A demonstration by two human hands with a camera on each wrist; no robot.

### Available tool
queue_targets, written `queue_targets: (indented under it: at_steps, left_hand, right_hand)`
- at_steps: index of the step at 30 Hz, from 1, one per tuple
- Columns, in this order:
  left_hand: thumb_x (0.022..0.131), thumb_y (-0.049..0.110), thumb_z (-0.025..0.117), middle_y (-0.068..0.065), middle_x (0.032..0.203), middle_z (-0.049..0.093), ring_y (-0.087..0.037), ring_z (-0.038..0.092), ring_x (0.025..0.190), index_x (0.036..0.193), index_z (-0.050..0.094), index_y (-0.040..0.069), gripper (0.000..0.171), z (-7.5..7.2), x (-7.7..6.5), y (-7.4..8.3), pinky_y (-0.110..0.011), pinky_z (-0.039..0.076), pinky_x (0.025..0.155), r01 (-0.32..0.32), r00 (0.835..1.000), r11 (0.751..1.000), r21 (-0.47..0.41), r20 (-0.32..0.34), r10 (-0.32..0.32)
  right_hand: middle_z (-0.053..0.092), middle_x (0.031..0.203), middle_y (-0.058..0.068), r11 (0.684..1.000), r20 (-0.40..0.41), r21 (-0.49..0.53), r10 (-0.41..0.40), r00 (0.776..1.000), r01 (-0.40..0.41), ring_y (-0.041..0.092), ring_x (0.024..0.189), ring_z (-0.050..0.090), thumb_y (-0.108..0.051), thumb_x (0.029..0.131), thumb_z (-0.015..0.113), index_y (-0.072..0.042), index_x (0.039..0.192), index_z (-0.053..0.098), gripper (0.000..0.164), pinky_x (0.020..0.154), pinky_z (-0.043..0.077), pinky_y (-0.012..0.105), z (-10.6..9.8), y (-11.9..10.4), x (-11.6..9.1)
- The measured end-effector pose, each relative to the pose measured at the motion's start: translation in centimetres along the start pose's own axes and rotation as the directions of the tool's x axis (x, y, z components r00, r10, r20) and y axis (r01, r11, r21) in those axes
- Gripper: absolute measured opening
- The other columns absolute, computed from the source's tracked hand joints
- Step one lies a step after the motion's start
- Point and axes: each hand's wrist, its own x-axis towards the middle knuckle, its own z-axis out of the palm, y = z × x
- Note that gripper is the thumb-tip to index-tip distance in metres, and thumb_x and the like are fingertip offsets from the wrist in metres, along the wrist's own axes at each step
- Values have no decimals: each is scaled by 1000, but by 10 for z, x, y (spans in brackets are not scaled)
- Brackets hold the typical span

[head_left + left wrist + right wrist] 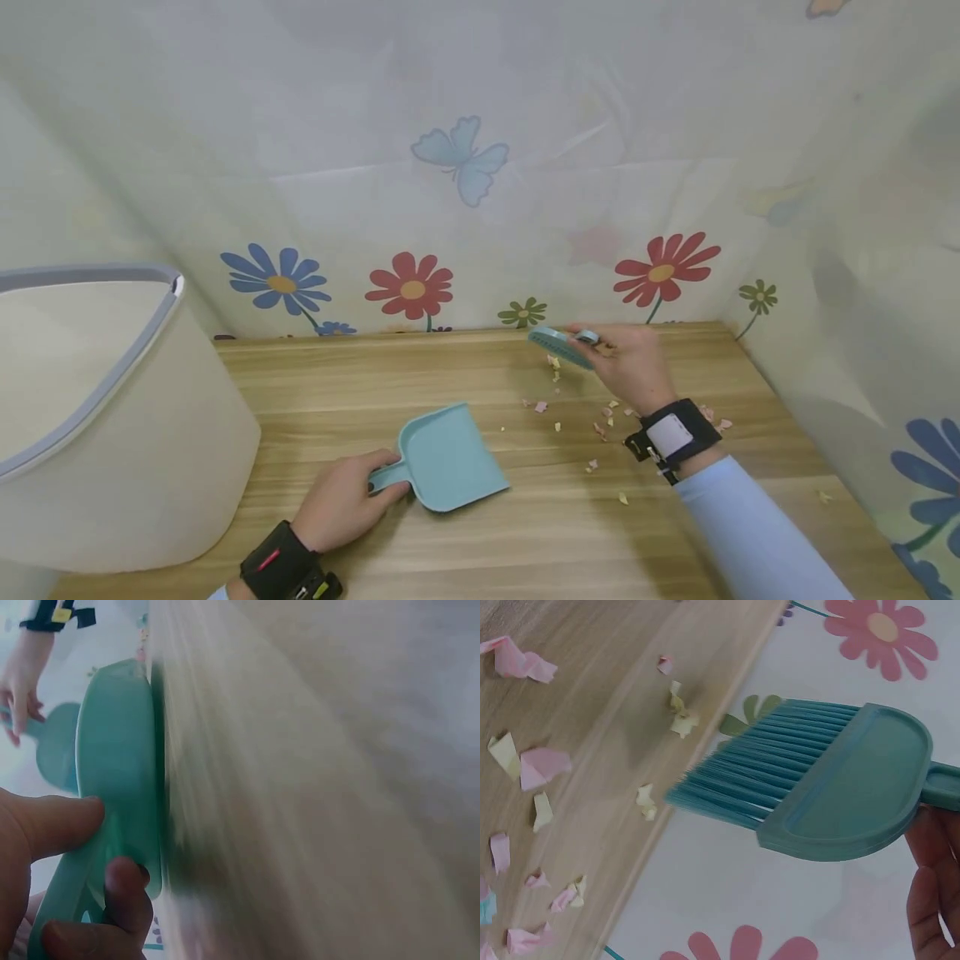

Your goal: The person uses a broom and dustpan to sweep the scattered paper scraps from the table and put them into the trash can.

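My left hand (347, 502) grips the short handle of a light-blue dustpan (450, 458), which lies low on the wooden table with its wide edge facing right. In the left wrist view the thumb and fingers wrap the handle of the dustpan (116, 757). My right hand (626, 367) holds a matching hand brush (558, 343) by its handle near the table's back edge. The right wrist view shows the blue bristles of the brush (765, 765) raised above the tabletop. Pink and yellow paper scraps (542, 407) lie scattered below and around the right hand.
A large white bin (150, 433) with a grey-blue rim stands at the left. Behind the wooden table (337, 375) hangs a white sheet (337, 208) printed with flowers and a butterfly, and it continues along the right side. More scraps (723, 425) lie beyond the right wrist.
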Motion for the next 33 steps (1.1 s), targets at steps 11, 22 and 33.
queue_targets:
  at_steps: [11,22,33]
  left_hand:
    - [90,41,81,1,119,78,-15,72,110,121,78,16,39,4,9,8,-42,59,92,-50,999,999,-6,-7,50]
    - [90,37,81,-2,120,77,-19,72,114,120,78,14,38,-1,11,7,-44,58,96,-72,997,997,-31,5,72]
    - [89,39,81,-2,120,77,-20,72,115,121,78,14,41,0,11,6,-44,58,96,-54,999,998,-25,6,54]
  right_hand:
    - [82,98,4,999,134,-1,-33,990,33,13,71,74,-18,84,88,-17,109,83,26,57,47,28,33,6,-3]
    - [82,102,-2,992,252,115,-73,965,45,14,90,78,-17,83,88,-17,113,82,31,72,61,34,22,-30,-31]
    - [82,94,4,975,90,220,-46,995,25,13,75,76,-10,86,85,-9,108,81,22,57,52,22,14,-44,-21]
